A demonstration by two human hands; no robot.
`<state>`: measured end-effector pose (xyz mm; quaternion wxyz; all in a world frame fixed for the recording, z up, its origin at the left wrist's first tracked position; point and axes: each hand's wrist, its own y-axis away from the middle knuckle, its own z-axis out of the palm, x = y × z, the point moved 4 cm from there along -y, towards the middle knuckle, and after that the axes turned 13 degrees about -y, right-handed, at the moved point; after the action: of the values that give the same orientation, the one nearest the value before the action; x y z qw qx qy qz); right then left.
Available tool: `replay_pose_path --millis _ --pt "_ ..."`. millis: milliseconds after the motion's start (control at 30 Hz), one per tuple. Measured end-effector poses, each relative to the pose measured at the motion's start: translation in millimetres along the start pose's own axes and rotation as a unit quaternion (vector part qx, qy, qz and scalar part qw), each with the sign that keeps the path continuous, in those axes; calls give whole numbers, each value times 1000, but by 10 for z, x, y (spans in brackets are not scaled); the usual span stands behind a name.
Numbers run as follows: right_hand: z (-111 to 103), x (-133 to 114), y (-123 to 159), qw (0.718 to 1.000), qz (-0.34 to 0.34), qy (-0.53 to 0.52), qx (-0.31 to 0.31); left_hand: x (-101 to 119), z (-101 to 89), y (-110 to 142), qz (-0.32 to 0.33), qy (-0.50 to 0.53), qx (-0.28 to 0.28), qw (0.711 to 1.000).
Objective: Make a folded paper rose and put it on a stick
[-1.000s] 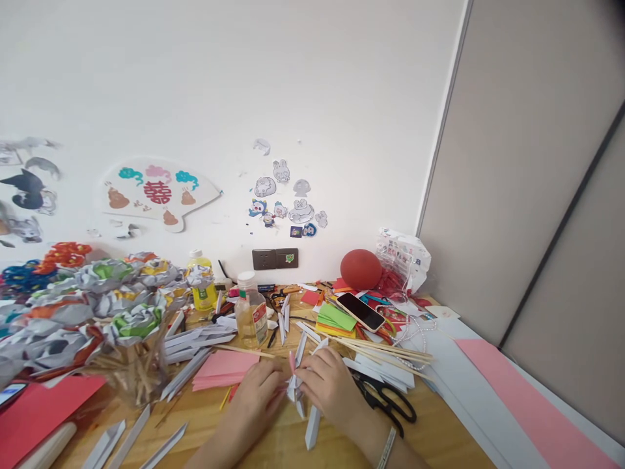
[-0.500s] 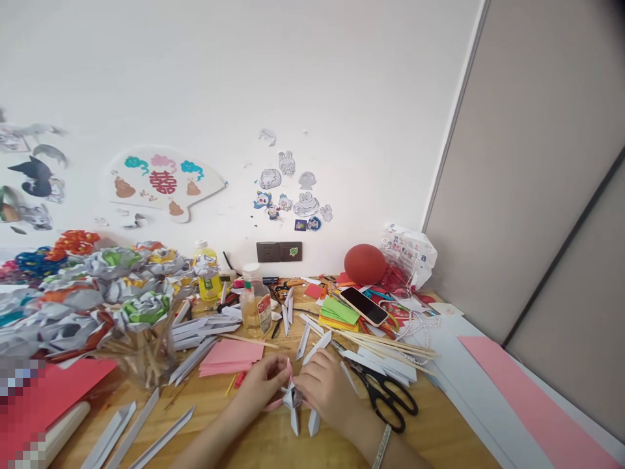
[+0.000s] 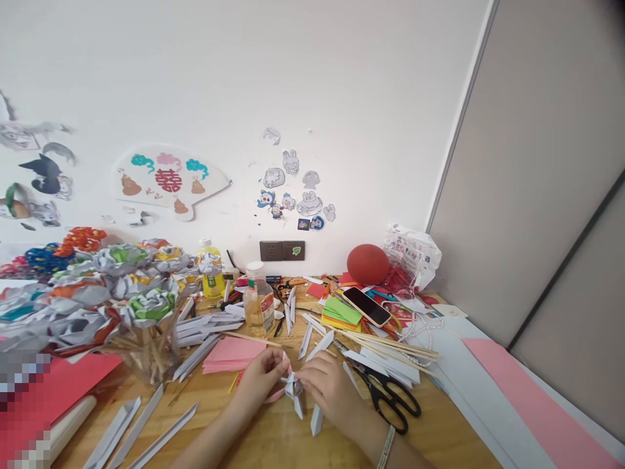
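Note:
Over the front middle of the wooden table, both hands are closed on a small folded paper piece (image 3: 294,389), grey-white with pink strips. My left hand (image 3: 260,379) pinches a pink strip (image 3: 286,360) that sticks up from it. From the other side, the fingertips of my right hand (image 3: 328,385) grip its top edge; the fingers partly hide the grip. Just under my right hand lies a folded white paper strip (image 3: 317,420). Black-handled scissors (image 3: 385,391) rest to the right of that hand. A stack of pink paper (image 3: 234,355) lies behind my left hand.
A bundle of paper flowers (image 3: 141,299) stands in a clear container at left. Behind are a glue bottle (image 3: 258,306), a yellow bottle (image 3: 211,283), a phone (image 3: 366,306) and a red balloon (image 3: 368,264). Wooden sticks (image 3: 385,342) lie at right, folded strips (image 3: 163,435) at front left.
The view has shifted slightly. Both hands remain on the folded paper piece, which has turned a little, and the right fingers have moved slightly along its top.

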<state>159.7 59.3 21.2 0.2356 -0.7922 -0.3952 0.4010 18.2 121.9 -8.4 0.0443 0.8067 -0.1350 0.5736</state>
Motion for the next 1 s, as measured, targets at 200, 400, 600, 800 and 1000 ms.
replay_pose_path --millis 200,400,600,800,1000 --pt "-40 -30 -8 997 71 -5 -27 38 -6 15 15 17 28 999" --pt "-22 -27 -9 995 97 -7 -13 108 -42 24 36 36 42 998" --pt "-223 78 -10 982 122 -63 133 95 -54 41 47 64 63 995" --pt "-119 458 119 929 254 -186 196 76 -14 53 54 87 65 993" --pt "-79 466 136 907 288 -216 219 135 28 127 73 32 39 996"
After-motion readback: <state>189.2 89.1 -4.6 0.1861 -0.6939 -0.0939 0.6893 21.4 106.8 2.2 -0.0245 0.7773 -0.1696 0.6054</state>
